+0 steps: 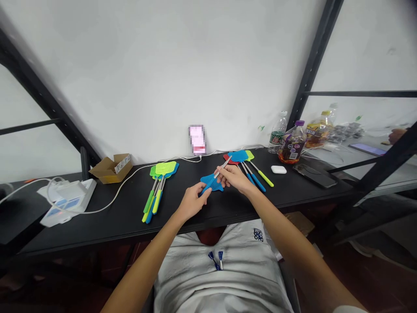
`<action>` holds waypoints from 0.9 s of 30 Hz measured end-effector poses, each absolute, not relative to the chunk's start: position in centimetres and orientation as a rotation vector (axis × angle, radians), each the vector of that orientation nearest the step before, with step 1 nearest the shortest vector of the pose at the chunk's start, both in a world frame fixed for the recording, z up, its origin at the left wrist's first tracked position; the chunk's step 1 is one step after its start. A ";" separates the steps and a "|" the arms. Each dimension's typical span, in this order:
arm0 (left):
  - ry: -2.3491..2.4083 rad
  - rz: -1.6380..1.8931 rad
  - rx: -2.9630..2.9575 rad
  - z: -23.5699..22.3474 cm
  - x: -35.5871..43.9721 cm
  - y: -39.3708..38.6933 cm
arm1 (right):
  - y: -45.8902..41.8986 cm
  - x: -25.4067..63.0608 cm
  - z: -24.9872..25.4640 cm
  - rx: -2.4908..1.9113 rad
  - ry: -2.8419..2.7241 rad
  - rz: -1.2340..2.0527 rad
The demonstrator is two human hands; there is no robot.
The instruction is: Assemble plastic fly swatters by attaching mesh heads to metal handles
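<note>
My left hand [193, 201] is closed around the blue handle [208, 186] of a fly swatter. From that handle a thin metal rod [224, 164] slants up and to the right, pinched in the fingers of my right hand [235, 177]. Beneath both hands a blue mesh fly swatter head [215, 184] lies on the black table; whether it joins the rod I cannot tell. To the right, several fly swatters [239, 156] with red, blue and yellow-green heads lie fanned. Another pile of fly swatters [165, 168], green, yellow-green and blue, lies to the left.
A phone [197, 140] leans on the wall with a cable. Left are an opened cardboard box [112, 169] and a white power strip [70, 201]. Right are a white earphone case [278, 169], a dark phone [314, 175] and bottles [292, 143]. Another person's hand [396, 135] shows far right.
</note>
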State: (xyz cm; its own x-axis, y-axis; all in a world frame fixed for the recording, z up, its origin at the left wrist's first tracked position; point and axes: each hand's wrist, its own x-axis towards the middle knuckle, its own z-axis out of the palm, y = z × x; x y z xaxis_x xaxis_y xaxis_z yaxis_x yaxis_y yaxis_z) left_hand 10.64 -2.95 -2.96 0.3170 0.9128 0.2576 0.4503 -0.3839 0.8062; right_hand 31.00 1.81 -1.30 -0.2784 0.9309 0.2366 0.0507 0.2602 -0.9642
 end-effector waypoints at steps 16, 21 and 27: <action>0.982 1.025 1.521 -2.3 10.2 -2.5 | 0.7 30.2 -1.8 -1.355 -2.013 0.265; 1.059 1.115 1.491 -2.5 10.1 -2.2 | 0.4 29.5 -2.4 -1.718 -2.089 -0.014; 1.102 1.097 1.525 -2.4 10.2 -2.5 | 0.7 29.9 -1.9 -1.798 -2.113 0.244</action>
State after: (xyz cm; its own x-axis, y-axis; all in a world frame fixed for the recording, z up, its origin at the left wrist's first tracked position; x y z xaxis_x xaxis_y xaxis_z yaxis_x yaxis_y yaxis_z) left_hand 10.23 -2.48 -2.41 0.1996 0.9701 0.1381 0.1434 -0.1684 0.9752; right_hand 29.89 0.68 -1.86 -0.1299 0.9794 0.1549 0.9183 0.1778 -0.3538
